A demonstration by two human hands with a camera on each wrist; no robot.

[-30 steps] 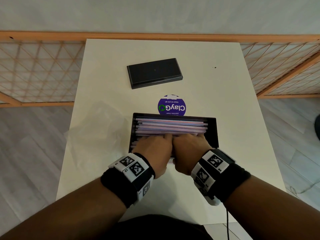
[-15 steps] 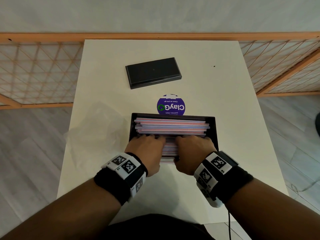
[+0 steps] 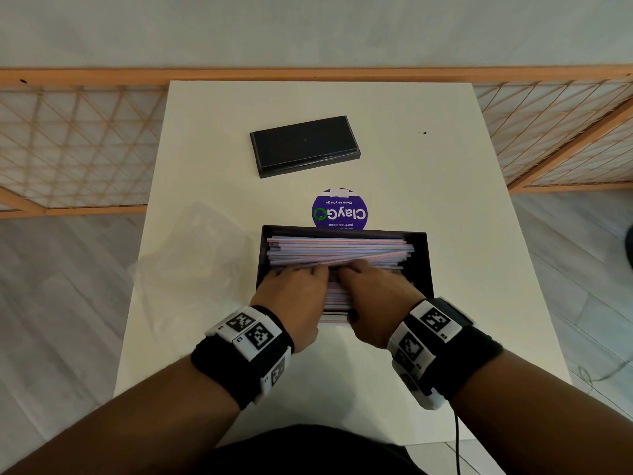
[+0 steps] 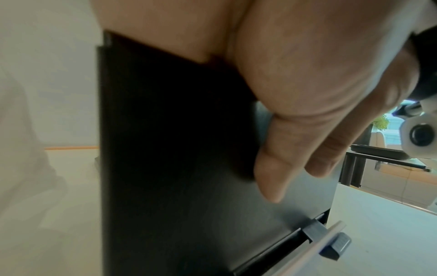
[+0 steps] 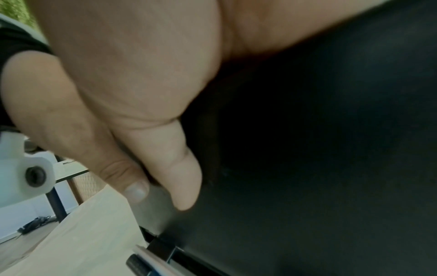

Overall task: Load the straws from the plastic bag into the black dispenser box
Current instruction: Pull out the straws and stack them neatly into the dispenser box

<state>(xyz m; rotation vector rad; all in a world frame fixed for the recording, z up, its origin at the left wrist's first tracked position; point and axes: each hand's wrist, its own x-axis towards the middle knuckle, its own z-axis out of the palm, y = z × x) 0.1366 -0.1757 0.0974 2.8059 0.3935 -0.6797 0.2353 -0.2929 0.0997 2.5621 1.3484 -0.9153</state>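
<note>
The black dispenser box [image 3: 423,265] stands open in the middle of the table, filled with pink and blue striped straws [image 3: 339,250] lying left to right. My left hand [image 3: 296,293] and right hand [image 3: 375,293] lie side by side over the box's near half, with their fingers flat on the straws. The left thumb [image 4: 272,177] rests down the box's black front wall [image 4: 177,168]. The right thumb [image 5: 179,177] lies on the same wall [image 5: 307,149]. A slot with a small tray [image 4: 316,233] shows at the wall's foot. The straws under my hands are hidden.
The box's black lid [image 3: 305,145] lies flat at the far side of the white table [image 3: 445,200]. A crumpled clear plastic bag [image 3: 195,255] sits left of the box. A round purple sticker [image 3: 339,210] is just behind it. Wooden lattice panels flank the table.
My hands parted a little half a second ago and have drawn close again, fingertips reaching farther over the pile. The straws have shifted slightly under them.
</note>
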